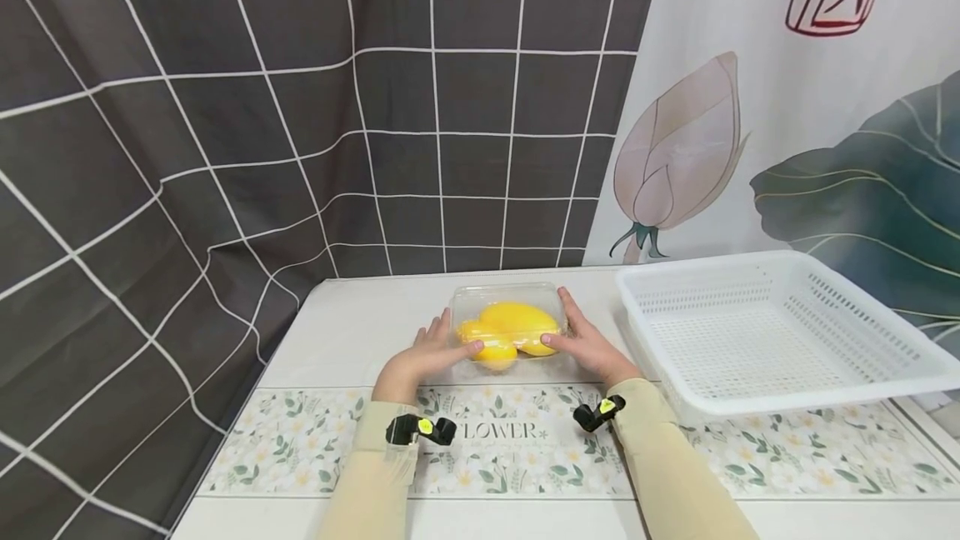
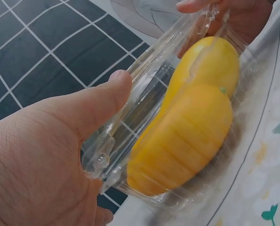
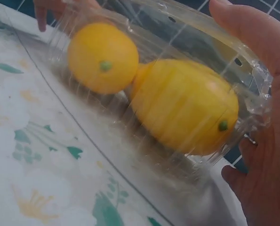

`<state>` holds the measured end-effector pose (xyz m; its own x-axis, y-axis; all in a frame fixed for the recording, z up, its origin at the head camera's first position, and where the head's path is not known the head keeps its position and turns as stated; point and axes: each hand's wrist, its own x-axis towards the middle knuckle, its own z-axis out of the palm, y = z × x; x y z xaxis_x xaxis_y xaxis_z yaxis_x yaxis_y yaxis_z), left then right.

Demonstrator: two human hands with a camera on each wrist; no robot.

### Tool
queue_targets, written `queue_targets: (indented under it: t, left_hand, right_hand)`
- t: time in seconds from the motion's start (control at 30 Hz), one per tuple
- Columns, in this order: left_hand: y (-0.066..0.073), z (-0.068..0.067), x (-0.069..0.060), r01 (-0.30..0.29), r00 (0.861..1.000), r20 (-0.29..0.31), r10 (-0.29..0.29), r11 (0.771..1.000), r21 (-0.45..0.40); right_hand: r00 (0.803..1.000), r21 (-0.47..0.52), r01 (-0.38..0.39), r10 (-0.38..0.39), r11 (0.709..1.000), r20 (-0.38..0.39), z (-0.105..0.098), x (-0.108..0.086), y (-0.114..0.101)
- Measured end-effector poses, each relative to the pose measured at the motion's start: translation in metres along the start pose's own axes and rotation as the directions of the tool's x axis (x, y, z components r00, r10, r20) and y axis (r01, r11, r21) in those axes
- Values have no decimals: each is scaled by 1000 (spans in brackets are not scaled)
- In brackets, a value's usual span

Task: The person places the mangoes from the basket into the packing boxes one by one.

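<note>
A clear plastic clamshell box (image 1: 501, 292) with several yellow fruits (image 1: 519, 320) inside is between my two hands, over the white part of the tabletop. The fruits are smooth and rounded with small green stem ends; their exact kind I cannot tell. My left hand (image 1: 424, 359) grips the box's left side, its thumb (image 2: 104, 96) along the lid's edge. On the opposite side, my right hand (image 1: 597, 351) holds the box with its thumb toward the front and fingers along the wall. Whether the lid is latched cannot be told.
A white perforated plastic basket (image 1: 723, 403) stands at the right. A floral printed band (image 1: 525, 473) with lettering crosses the table. Behind hang a dark grid-patterned curtain (image 1: 480, 90) and a white flower-printed one (image 1: 690, 7).
</note>
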<state>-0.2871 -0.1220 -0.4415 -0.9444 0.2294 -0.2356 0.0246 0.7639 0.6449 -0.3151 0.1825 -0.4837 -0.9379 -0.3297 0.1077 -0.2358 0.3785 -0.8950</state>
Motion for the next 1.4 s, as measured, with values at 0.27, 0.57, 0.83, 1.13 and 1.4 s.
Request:
queue_targets:
  t: [0.27,0.57,0.83,1.13,1.4]
  left_hand:
    - [-1,1,-2,11,1000,-13,-11,1000,19]
    - [-10,4,2,-17,999,34,22,991,-135]
    - [-21,3,7,-19,996,81,48,944,-329]
    - [-23,2,2,37,995,96,4,907,-420]
    - [-23,4,-5,93,996,38,-85,941,-324]
  right_hand:
    - [999,-14,42,-42,999,-2,2,-1,-2]
    - [994,47,110,-109,993,-21,3,-2,13]
    - [994,160,102,-96,982,-47,2,-2,16]
    - [998,185,37,-28,982,-51,3,-1,12]
    - [994,151,-11,27,988,-102,4,-6,13]
